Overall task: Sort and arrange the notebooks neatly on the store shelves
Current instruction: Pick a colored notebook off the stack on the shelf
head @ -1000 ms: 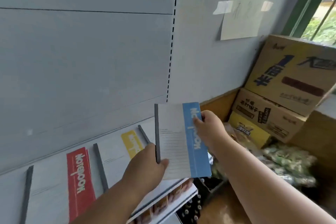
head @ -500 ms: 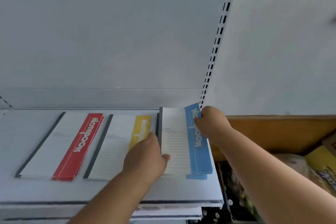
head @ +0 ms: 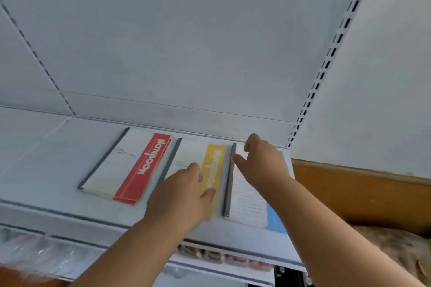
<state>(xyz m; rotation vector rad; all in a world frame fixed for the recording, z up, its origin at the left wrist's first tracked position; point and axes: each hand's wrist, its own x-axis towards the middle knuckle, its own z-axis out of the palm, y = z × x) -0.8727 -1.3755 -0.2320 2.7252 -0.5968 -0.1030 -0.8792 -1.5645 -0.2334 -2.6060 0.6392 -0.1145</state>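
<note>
The left hand (head: 184, 196) lies flat on the yellow notebook (head: 213, 170), fingers relaxed and spread over its cover, thumb tip near the yellow band, holding nothing, only pressing down. The right hand (head: 263, 165) hovers over or lightly rests on the blue notebook (head: 247, 202), its fingers loosely apart and reaching toward the dark spine at about 10 o'clock from the palm; whether the fingertips touch the cover I cannot tell, and it grips nothing. The blue notebook lies flat on the shelf (head: 58, 170) at the right end of the row, its blue band showing at 5 o'clock from the right hand, close to the shelf's right end. The yellow notebook sits just beside it at 9 o'clock, with a narrow gap between, and the red notebook (head: 130, 165) lies further out at 9 o'clock, turned a little more than the others. The step in hand looks like squaring the blue notebook to its neighbour. To do it well, keep the left palm steady on the yellow one as a fixed edge, nudge the blue spine parallel with flat fingers, and draw its near edge level with the yellow's. Push gently: these may be small stacks, and the top copy could slide off.
</note>
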